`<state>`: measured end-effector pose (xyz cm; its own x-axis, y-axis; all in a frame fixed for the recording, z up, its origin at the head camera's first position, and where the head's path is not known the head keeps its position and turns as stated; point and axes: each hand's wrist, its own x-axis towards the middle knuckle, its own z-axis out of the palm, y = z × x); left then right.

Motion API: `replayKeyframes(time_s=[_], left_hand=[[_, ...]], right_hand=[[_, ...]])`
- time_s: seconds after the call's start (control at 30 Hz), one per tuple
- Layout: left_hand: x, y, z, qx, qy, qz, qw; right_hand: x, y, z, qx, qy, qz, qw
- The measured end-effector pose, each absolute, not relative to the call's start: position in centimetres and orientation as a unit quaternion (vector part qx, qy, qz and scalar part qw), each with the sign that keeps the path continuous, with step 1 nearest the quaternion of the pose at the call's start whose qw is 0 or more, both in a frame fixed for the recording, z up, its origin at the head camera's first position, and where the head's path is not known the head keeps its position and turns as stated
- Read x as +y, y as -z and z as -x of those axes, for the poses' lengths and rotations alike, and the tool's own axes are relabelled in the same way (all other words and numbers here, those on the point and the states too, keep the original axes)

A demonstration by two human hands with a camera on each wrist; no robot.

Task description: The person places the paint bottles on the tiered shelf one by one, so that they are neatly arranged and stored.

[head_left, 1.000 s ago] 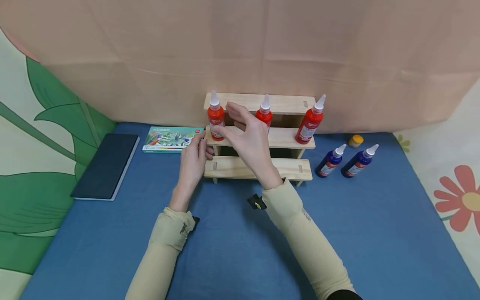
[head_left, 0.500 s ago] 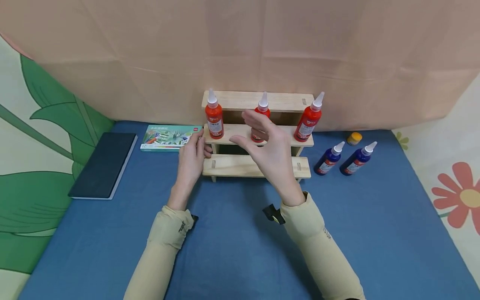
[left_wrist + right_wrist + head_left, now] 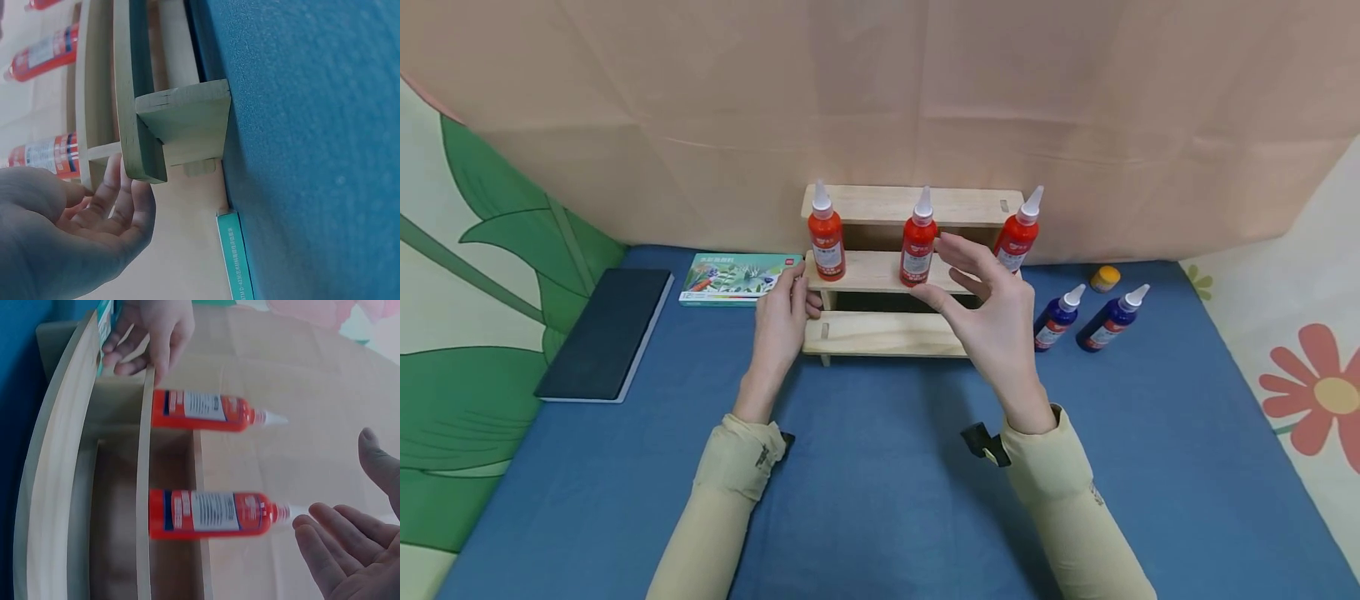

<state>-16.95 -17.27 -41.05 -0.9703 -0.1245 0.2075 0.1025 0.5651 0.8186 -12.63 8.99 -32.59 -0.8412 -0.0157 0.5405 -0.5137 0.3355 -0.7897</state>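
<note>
The step in hand looks like lining up three red bottles on the middle step of the stand. The left hand pinches the stand's left end; the right hand, thumb wide of its fingers, holds nothing beside the middle bottle. The next move seems to call for clearing the right bottle, partly hidden, without a knock. The other two stand upright, glossy, with pale labels and white nozzles.

Soft even light, dimmer wrist views
</note>
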Motion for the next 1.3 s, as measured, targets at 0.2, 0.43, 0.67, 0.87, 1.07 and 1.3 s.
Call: replayKeyframes(time_s=[0.2, 0.43, 0.67, 0.87, 1.07, 1.3], left_hand=[[-17.3, 41.0, 16.8, -0.876, 0.467, -0.007, 0.12], [-17.3, 41.2, 16.5, -0.877, 0.464, -0.01, 0.12], [-17.3, 41.1, 16.5, -0.877, 0.465, -0.011, 0.12], [-17.2, 41.1, 16.6, -0.878, 0.463, -0.009, 0.121], [-17.2, 41.1, 16.7, -0.877, 0.463, -0.005, 0.127], [-17.3, 40.8, 16.6, -0.876, 0.464, -0.003, 0.13]], right_hand=[[10.4, 32.8, 12.3, -0.792, -0.547, -0.155, 0.224], [12.1, 33.4, 12.1, -0.802, -0.536, -0.135, 0.226], [14.2, 33.6, 12.0, -0.816, -0.517, -0.11, 0.234], [16.3, 33.4, 12.2, -0.833, -0.491, -0.074, 0.242], [18.4, 33.0, 12.7, -0.841, -0.473, -0.05, 0.257], [20.1, 33.1, 12.9, -0.847, -0.466, -0.01, 0.256]])
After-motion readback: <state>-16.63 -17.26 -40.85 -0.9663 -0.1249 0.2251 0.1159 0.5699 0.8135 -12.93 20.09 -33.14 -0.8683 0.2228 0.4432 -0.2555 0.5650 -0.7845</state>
